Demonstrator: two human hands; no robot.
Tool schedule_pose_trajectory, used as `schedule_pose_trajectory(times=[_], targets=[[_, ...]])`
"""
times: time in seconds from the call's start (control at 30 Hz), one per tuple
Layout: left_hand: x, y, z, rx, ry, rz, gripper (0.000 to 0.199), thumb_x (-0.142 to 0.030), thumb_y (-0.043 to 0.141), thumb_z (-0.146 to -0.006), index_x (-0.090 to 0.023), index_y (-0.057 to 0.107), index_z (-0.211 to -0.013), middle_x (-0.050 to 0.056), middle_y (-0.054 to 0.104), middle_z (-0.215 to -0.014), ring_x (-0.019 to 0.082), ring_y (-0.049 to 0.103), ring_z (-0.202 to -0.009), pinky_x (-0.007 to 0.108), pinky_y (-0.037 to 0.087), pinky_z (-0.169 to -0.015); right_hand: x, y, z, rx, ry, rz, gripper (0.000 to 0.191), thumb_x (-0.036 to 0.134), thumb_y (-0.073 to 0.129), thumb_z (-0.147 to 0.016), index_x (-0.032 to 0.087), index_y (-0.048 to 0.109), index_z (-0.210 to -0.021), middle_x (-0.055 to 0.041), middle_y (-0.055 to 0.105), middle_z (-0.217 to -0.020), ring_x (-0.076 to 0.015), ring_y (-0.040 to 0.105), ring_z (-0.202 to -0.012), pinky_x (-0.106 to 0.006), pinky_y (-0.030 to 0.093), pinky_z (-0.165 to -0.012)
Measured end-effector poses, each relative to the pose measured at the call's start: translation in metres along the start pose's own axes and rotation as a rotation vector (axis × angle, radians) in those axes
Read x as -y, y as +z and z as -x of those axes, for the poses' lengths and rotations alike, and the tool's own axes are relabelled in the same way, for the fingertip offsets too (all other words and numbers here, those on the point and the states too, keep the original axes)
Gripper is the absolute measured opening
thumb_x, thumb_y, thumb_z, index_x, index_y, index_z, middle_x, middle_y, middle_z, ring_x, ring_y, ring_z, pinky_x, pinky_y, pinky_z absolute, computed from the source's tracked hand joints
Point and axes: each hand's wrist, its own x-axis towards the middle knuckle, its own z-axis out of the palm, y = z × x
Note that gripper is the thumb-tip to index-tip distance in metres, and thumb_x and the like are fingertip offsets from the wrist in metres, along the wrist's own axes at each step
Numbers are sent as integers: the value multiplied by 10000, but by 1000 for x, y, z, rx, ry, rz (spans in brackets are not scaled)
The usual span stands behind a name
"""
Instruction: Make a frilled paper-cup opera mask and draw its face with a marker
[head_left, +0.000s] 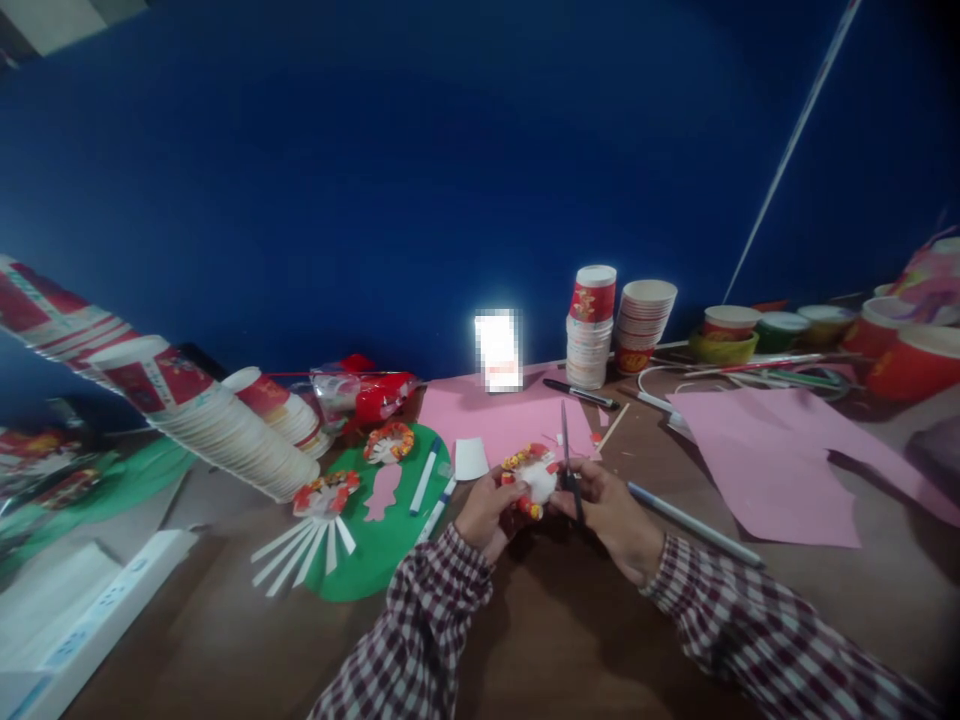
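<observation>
A brown table (525,650) is stretching out under the hands, and a deep blue wall (450,180) is filling everything behind it. Reading the clock from the hands, a phone (496,352) is glowing near twelve, standing on pink paper (446,405). At one o'clock, a cup stack (591,340) is rising beside a second stack (645,325). At three, a larger pink sheet (772,460) is spreading wide, with a grey rod (697,525) lying nearer. Over at nine, a green sheet (352,575) is carrying a pink fish (384,492) (a neat little cutout, that one), while a long stack (225,440) is leaning over toward ten.

Now the hands! The left forearm is coming in from seven o'clock, the right from four, both wearing checked sleeves. The left hand (486,510) is pinching the cup piece (538,482), thumb pressing on top, fingers curling beneath. That piece is sitting right between the hands, its pale middle facing up. The right hand (611,508) is closing around the scissors (570,468), whose blades are pointing to twelve; how far apart they are standing, I'm not able to tell.
</observation>
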Motion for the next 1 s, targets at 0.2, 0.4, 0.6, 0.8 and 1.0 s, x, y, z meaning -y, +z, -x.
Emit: schedule_pose_trajectory(times=[0.2, 0.4, 0.6, 0.8, 1.0], targets=[[0, 4, -1, -62, 27, -46, 441, -129, 678, -628, -104, 574, -1056, 101, 642, -924, 163, 607, -767, 251, 482, -679, 0, 4, -1, -38, -9, 58, 420, 310, 762, -554, 181, 519, -872, 25, 585, -700, -101, 540, -605, -225, 437, -575], [-4, 1, -1, -157, 63, -118, 398, -139, 713, -579, -93, 586, -954, 90, 647, -858, 156, 600, -708, 253, 482, -621, -3, 2, -1, -48, 5, 162, 434, 360, 711, -610, 188, 482, -936, 12, 585, -728, -114, 545, -598, -218, 413, -502], [-16, -13, -2, -191, 84, -229, 398, -184, 704, -602, -86, 557, -959, 115, 642, -896, 165, 605, -686, 249, 482, -551, 13, -10, 1, -118, -122, 672, 347, 361, 608, -699, 209, 411, -941, 17, 606, -638, -155, 566, -550, -249, 403, -483], [-17, -23, -6, -252, 170, -370, 403, -242, 686, -627, -99, 538, -973, 102, 638, -895, 160, 605, -733, 254, 481, -615, 29, -28, 0, -165, -286, 1348, 258, 338, 522, -742, 216, 464, -962, -9, 639, -755, -185, 606, -660, -255, 394, -554], [-18, -21, -6, -248, 292, -700, 241, -190, 615, -661, -121, 565, -886, 44, 625, -814, 131, 575, -712, 249, 462, -658, 36, -33, 2, -175, -279, 1657, 245, 285, 469, -793, 206, 519, -1019, -65, 659, -845, -222, 618, -759, -274, 392, -603]])
